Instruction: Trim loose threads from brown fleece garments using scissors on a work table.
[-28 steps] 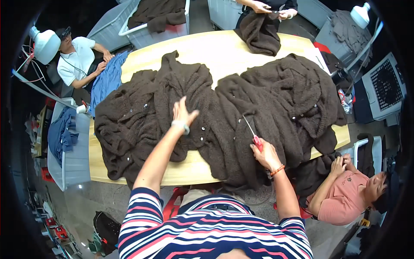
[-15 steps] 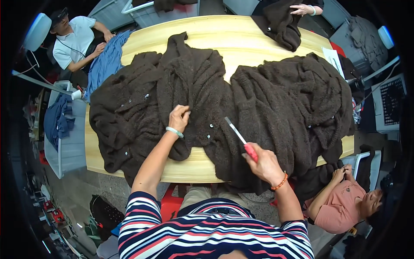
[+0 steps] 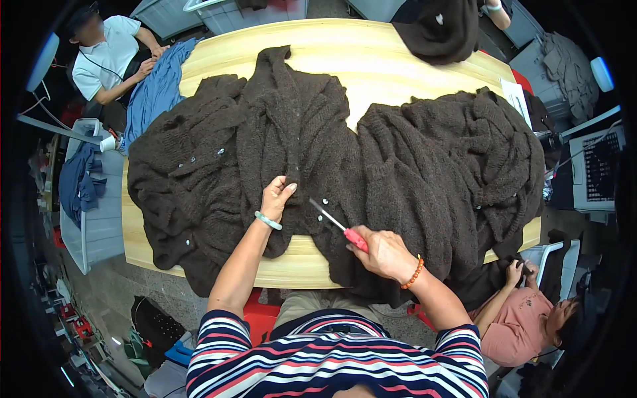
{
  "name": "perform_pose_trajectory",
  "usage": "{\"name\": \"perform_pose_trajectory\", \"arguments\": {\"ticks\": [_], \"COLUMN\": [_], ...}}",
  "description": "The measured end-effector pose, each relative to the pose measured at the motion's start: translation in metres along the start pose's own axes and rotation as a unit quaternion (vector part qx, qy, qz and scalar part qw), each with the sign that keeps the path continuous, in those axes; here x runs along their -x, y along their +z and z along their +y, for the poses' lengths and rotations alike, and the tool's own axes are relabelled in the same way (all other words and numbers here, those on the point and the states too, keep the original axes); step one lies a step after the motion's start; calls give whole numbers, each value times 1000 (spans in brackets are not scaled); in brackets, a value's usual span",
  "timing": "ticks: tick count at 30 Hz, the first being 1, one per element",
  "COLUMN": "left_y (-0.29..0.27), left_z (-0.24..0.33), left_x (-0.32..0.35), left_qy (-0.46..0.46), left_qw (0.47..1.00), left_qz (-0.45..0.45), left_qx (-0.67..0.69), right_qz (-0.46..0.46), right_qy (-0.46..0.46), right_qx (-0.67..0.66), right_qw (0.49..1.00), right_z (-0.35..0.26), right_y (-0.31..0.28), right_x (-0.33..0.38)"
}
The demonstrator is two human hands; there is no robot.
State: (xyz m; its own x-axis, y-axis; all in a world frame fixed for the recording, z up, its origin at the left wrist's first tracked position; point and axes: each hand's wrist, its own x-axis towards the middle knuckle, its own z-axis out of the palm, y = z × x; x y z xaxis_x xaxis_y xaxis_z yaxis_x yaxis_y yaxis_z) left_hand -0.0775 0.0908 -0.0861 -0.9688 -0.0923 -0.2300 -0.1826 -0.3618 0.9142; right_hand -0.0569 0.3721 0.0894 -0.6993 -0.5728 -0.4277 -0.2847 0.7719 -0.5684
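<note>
On one pale wood-grain table lie dark-brown knitted garments, too heaped to count; work looks under way, done and remaining shares unclear. One left hand, nearly closed, apparently pinches their fabric; one right hand curls tightly round one red-handled, slim metal tool, two small, shiny round buttons beside its tip

Bright white light floods the wooden table, bleaching the grain to pale glare toward the far edge, while the dark brown knit garments swallow it — folds going near black by the near edge, small buttons glinting. Past the right edge a lamp head glows bluish white, and beyond both ends everything dims into a black fisheye rim. The table's edges bow outward; detail is fairly crisp mid-surface — softly blurred in the brown knitwear at the far edge, near the right corner.
</note>
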Motion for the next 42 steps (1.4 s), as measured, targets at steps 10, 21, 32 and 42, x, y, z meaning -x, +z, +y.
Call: {"name": "perform_pose_trajectory", "arguments": {"ticks": [10, 21, 32, 42], "left_y": [-18, -35, -34, -36], "left_z": [-21, -38, -43, -39], "left_x": [3, 10, 8, 7], "left_qy": [-36, -44, -40, -49], "left_qw": [996, 989, 993, 993], "left_qz": [27, 35, 37, 34], "left_qx": [72, 136, 108, 100], "right_qz": [58, 8, 14, -38], "right_qy": [-46, -40, -43, -54], "right_qx": [-12, 15, 10, 35], "right_qw": [997, 999, 999, 997], "right_z": [-3, -7, -6, -2], "right_y": [18, 10, 10, 28], "right_x": [-30, -68, -85, -77]}}
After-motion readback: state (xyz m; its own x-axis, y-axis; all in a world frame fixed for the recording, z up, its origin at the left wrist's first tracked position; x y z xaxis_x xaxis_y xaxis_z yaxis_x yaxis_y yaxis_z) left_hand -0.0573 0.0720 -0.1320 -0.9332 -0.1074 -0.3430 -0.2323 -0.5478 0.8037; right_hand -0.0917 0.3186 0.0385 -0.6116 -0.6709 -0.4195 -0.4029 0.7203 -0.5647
